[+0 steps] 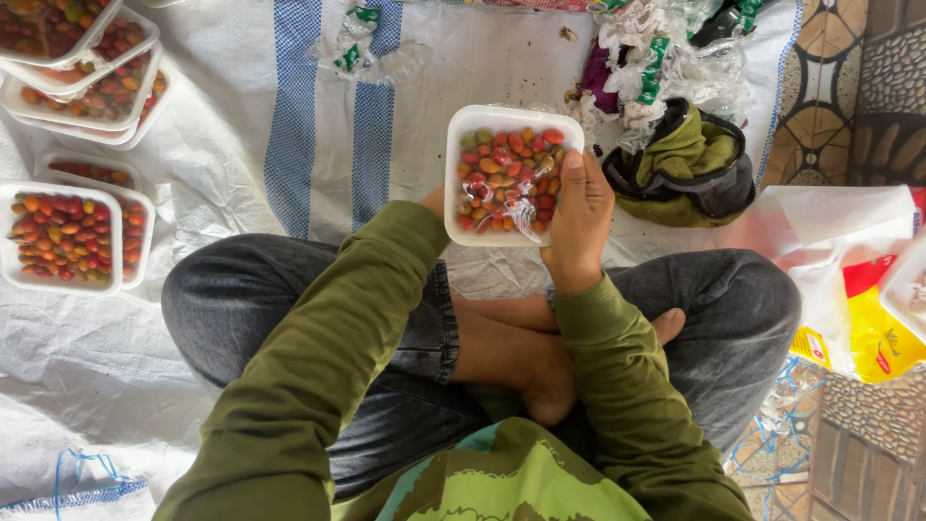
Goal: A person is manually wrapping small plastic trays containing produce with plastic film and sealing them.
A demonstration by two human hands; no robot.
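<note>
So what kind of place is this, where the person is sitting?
Likely an informal floor workspace for packing small fruit. A white woven sheet covers the ground, filled white trays are stacked beside the sitter, and the right hand holds a wrapped tray.

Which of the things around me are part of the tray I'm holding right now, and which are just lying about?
In hand:
- white tray of small red and orange fruits, under clear film
- right hand gripping its right edge
- left hand, mostly hidden behind its left edge

Lying about:
- filled trays stacked on the left and top left
- crumpled plastic wrap
- dark green bag
- yellow packet
- white sheet
</note>
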